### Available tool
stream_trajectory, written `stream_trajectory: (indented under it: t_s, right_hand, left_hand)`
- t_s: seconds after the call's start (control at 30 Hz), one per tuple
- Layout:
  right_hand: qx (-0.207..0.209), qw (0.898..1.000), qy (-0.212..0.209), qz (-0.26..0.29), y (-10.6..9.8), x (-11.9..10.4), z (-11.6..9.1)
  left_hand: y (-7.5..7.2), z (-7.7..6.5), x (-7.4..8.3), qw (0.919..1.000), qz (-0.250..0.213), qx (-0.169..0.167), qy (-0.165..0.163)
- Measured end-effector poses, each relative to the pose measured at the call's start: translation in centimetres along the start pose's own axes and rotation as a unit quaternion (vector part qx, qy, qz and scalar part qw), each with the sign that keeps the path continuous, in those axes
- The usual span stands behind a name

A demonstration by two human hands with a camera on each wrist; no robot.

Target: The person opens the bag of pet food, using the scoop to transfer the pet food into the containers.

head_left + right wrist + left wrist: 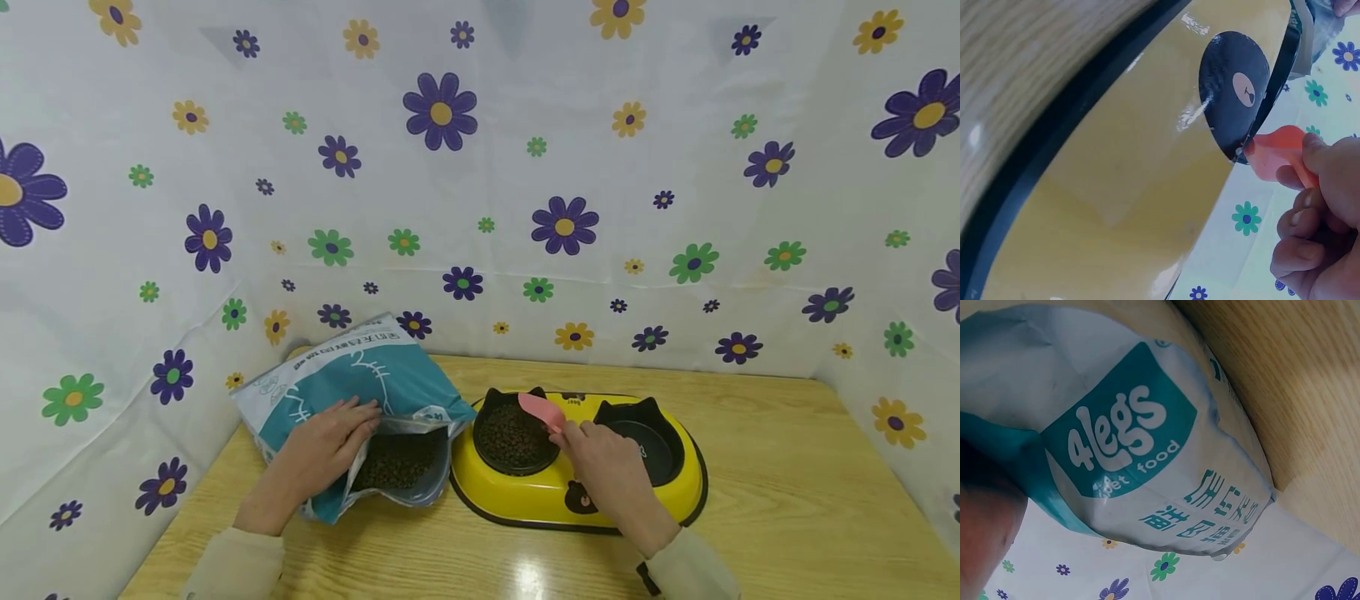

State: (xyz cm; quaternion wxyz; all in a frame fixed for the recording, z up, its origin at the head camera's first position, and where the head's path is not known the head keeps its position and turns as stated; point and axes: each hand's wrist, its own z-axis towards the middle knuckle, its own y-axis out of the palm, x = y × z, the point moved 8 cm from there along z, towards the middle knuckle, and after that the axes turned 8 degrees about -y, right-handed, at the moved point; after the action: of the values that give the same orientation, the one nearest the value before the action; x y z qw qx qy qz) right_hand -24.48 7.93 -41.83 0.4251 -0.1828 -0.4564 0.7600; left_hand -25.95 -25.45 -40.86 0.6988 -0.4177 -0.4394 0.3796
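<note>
My right hand (611, 475) pinches the handle of a pink scoop (542, 411). The scoop's head is tilted over the left bowl (517, 437), which holds brown kibble. This bowl and a second black cat-eared bowl (647, 442) sit in a yellow feeder stand (510, 496). In the right wrist view the scoop (1279, 153) shows beside the stand, with fingers curled round its handle. My left hand (322, 446) rests on top of a teal and white pet food bag (408, 379), fingers mostly straight. Kibble (401, 462) shows inside the bag's open mouth.
The bag lies on its side on the wooden table (795, 483), its mouth near the stand's left end. A flowered white cloth (487, 167) hangs behind the table and along both sides. A dark bear picture (1235, 94) marks the stand's front.
</note>
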Motion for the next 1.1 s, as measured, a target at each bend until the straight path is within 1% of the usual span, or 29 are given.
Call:
stream_trajectory:
  t_s: [0.13, 0.27, 0.3, 0.37, 0.4, 0.43, 0.47, 0.5, 0.53, 0.57, 0.63, 0.67, 0.77, 0.8, 0.83, 0.9, 0.93, 0.97, 1.03, 1.1]
  right_hand:
    - [0.025, 1.000, 0.000, -0.004, -0.4, 0.3, -0.2]
    - [0.068, 0.998, 0.011, -0.004, -0.9, 0.6, -0.4]
    - [0.080, 0.997, 0.017, 0.004, -1.0, 0.7, -0.5]
    - [0.095, 0.993, 0.045, 0.044, -1.2, 1.0, -0.6]
    - [0.092, 0.990, 0.064, 0.083, -1.1, 1.2, -0.6]
    - [0.080, 0.984, 0.085, 0.138, -0.8, 1.3, -0.6]
    - [0.062, 0.972, 0.108, 0.200, -0.5, 1.4, -0.6]
    - [0.041, 0.954, 0.132, 0.265, 0.0, 1.3, -0.7]
    - [0.017, 0.932, 0.156, 0.327, 0.5, 1.2, -0.8]
    - [-0.010, 0.905, 0.175, 0.388, 1.1, 0.8, -0.9]
    - [-0.066, 0.849, 0.201, 0.483, 2.0, -0.4, -1.2]
    - [-0.087, 0.827, 0.204, 0.516, 2.3, -1.1, -1.3]
    - [-0.147, 0.754, 0.208, 0.606, 3.2, -3.6, -1.5]
    - [-0.163, 0.734, 0.208, 0.625, 3.5, -4.3, -1.5]
    - [-0.179, 0.712, 0.208, 0.646, 3.8, -5.1, -1.6]
    - [-0.206, 0.679, 0.207, 0.674, 4.2, -6.5, -1.6]
    - [-0.216, 0.671, 0.202, 0.680, 4.4, -7.1, -1.5]
    - [-0.223, 0.668, 0.197, 0.682, 4.5, -7.7, -1.5]
    - [-0.232, 0.667, 0.183, 0.684, 4.6, -8.6, -1.2]
    - [-0.233, 0.680, 0.168, 0.675, 4.7, -9.2, -0.8]
  left_hand:
    - [-0.2, 0.0, 0.1, 1.0000, 0.005, 0.000, 0.001]
    - [-0.2, 0.0, 0.2, 0.9999, 0.010, -0.005, -0.001]
    - [-0.3, 0.1, 0.2, 0.9999, 0.011, -0.006, -0.001]
    - [-0.3, 0.1, 0.2, 0.9999, 0.014, -0.009, -0.002]
    - [-0.3, 0.1, 0.2, 0.9999, 0.014, -0.010, -0.003]
    - [-0.3, 0.1, 0.2, 0.9998, 0.014, -0.010, -0.004]
    - [-0.3, 0.0, 0.2, 0.9998, 0.014, -0.011, -0.004]
    - [-0.4, 0.0, 0.3, 0.9998, 0.014, -0.011, -0.005]
    - [-0.4, 0.0, 0.3, 0.9998, 0.014, -0.012, -0.005]
    - [-0.4, 0.0, 0.3, 0.9998, 0.013, -0.013, -0.006]
    - [-0.4, 0.0, 0.3, 0.9998, 0.012, -0.016, -0.007]
    - [-0.4, 0.0, 0.3, 0.9998, 0.012, -0.017, -0.007]
    - [-0.3, -0.1, 0.3, 0.9997, 0.010, -0.021, -0.007]
    - [-0.3, -0.1, 0.3, 0.9997, 0.009, -0.022, -0.007]
    - [-0.3, -0.1, 0.3, 0.9997, 0.008, -0.022, -0.007]
    - [-0.3, 0.0, 0.3, 0.9997, 0.009, -0.021, -0.007]
    - [-0.3, 0.0, 0.3, 0.9997, 0.009, -0.020, -0.007]
    - [-0.3, 0.0, 0.3, 0.9998, 0.009, -0.019, -0.007]
    - [-0.3, 0.0, 0.2, 0.9998, 0.010, -0.017, -0.006]
    - [-0.3, 0.1, 0.2, 0.9998, 0.011, -0.015, -0.006]
